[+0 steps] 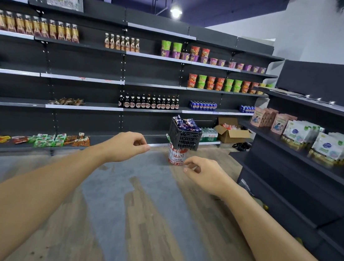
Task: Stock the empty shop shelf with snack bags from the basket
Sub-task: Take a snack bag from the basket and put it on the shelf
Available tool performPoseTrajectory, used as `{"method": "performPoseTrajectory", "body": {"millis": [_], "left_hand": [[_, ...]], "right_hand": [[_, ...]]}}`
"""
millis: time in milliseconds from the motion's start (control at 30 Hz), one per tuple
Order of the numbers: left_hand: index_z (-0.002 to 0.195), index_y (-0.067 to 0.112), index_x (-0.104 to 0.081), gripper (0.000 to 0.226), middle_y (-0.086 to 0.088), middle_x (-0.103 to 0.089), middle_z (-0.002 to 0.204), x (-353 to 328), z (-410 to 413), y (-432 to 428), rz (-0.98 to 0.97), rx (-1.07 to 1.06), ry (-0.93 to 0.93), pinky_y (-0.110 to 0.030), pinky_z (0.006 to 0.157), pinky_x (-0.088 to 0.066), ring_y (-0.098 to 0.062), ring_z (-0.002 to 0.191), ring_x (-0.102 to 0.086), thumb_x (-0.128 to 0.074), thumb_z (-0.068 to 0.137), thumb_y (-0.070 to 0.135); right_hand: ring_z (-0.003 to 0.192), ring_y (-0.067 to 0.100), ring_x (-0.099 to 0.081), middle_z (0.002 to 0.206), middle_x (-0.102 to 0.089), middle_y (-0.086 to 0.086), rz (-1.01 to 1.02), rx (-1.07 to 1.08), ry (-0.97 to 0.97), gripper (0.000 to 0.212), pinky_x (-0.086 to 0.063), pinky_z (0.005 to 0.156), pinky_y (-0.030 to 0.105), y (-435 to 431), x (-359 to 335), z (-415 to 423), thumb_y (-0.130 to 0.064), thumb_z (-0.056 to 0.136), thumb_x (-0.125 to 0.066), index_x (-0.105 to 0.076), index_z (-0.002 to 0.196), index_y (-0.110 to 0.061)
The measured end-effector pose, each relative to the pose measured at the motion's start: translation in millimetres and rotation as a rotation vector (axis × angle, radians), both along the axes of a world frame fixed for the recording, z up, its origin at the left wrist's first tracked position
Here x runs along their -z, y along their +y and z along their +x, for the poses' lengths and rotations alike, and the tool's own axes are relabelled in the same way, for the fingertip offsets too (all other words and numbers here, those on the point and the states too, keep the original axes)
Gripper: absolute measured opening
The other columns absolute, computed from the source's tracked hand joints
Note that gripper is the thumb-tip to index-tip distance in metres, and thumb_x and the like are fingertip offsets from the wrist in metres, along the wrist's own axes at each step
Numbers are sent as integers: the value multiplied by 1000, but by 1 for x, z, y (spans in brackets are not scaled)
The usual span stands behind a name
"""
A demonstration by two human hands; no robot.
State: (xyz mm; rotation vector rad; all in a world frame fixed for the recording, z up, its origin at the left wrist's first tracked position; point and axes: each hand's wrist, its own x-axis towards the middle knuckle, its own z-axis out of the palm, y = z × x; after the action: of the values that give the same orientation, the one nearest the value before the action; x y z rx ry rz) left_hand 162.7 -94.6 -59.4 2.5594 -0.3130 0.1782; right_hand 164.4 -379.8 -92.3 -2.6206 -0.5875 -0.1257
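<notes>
Wood-look floor (144,214) runs forward as a broad lane, and it is bounded on two sides. Along the left and far side stands the long wall shelving (82,105), dark, tier over tier, its white-fronted edges lining up down the aisle. On the right the front edges of a second shelving unit (294,155) jut towards the lane, carrying pale pouches (322,143) on its middle tier.

Both arms reach out over the floor. The left hand (127,144) hangs in the air in line with the lowest shelf edge, fingers loosely curled, grasping nothing. The right hand (204,174) is lower and nearer, fingers likewise slack and curled, nothing in them.

Beyond and between the two hands sits the black basket (184,139), perched on a red-and-white can (176,156) that stands on the floor just in front of the wall shelving's bottom tier. Purple snack bags (187,123) poke up above its rim. Both hands are apart from the basket.

Far right, in the corner where the two shelving runs meet, an open cardboard box (232,134) rests on the floor. Brown bottles (148,102) stand in a row on the tier above the basket, and small packets (49,139) lie on the bottom tier at the left.
</notes>
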Motion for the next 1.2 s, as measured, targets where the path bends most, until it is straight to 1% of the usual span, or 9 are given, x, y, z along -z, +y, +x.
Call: {"method": "performPoseTrajectory", "body": {"millis": [167, 367, 467, 567, 633, 700, 833, 1067, 1200], "left_hand": [[95, 25, -69, 21, 7, -70, 92, 12, 95, 20, -63, 0, 4, -35, 85, -53, -14, 89, -65, -59, 96, 43], [92, 27, -68, 18, 7, -70, 90, 8, 213, 56, -110, 0, 24, -34, 81, -52, -11, 81, -64, -59, 96, 43], [91, 29, -68, 19, 6, -71, 91, 2, 265, 71, -139, -16, 31, -37, 82, -53, -15, 85, -66, -59, 95, 45], [91, 29, -68, 19, 6, -72, 93, -1, 315, 79, -135, -18, 41, -40, 87, -55, -15, 91, -68, -59, 94, 46], [90, 31, -68, 19, 7, -72, 93, -2, 351, 81, -136, -18, 40, -42, 89, -55, -15, 92, -68, -59, 94, 47], [91, 31, -68, 19, 8, -72, 95, -1, 388, 80, -128, -12, 40, -39, 89, -55, -13, 93, -67, -59, 94, 48], [97, 28, -68, 20, 9, -71, 99, 3, 467, 71, -95, 6, 42, -35, 90, -53, -11, 96, -66, -59, 96, 45], [98, 29, -68, 20, 9, -70, 101, 0, 621, 60, -17, -27, 67, -35, 91, -52, -12, 98, -65, -59, 95, 47], [99, 30, -68, 20, 9, -70, 101, 4, 686, 67, -44, -48, 90, -38, 91, -54, -12, 97, -65, -59, 95, 48]], "right_hand": [[104, 10, -60, 122, -67, -6, -24, 8, -1, 33, -50, 89, 27, 26, 8, 93, -39, 100, -54, -61, 129, -25], [104, 11, -61, 121, -67, -7, -2, 39, 22, 31, -51, 91, 29, 66, -5, 215, -37, 99, -56, -63, 127, -25], [103, 12, -62, 116, -68, -8, 39, 58, 19, 27, -51, 91, 30, 78, -16, 267, -34, 99, -57, -64, 124, -26], [98, 18, -67, 110, -67, -11, 58, 64, 30, 26, -58, 86, 37, 84, -23, 313, -35, 98, -56, -63, 122, -26], [99, 17, -66, 113, -67, -10, 69, 73, 26, 27, -57, 89, 36, 87, -25, 348, -34, 99, -56, -63, 124, -26], [101, 12, -63, 116, -68, -7, 73, 72, 18, 28, -54, 92, 33, 87, -21, 386, -32, 99, -56, -64, 125, -24], [103, 13, -63, 118, -68, -5, 113, 73, 43, 29, -55, 93, 36, 82, -8, 472, -35, 97, -56, -63, 125, -26], [103, 15, -64, 117, -68, -2, 179, 49, 88, 29, -56, 93, 41, 72, -5, 624, -36, 98, -57, -62, 124, -24], [101, 15, -63, 115, -67, -3, 177, 25, 109, 29, -56, 91, 37, 80, -12, 699, -35, 100, -55, -60, 127, -24]]}}
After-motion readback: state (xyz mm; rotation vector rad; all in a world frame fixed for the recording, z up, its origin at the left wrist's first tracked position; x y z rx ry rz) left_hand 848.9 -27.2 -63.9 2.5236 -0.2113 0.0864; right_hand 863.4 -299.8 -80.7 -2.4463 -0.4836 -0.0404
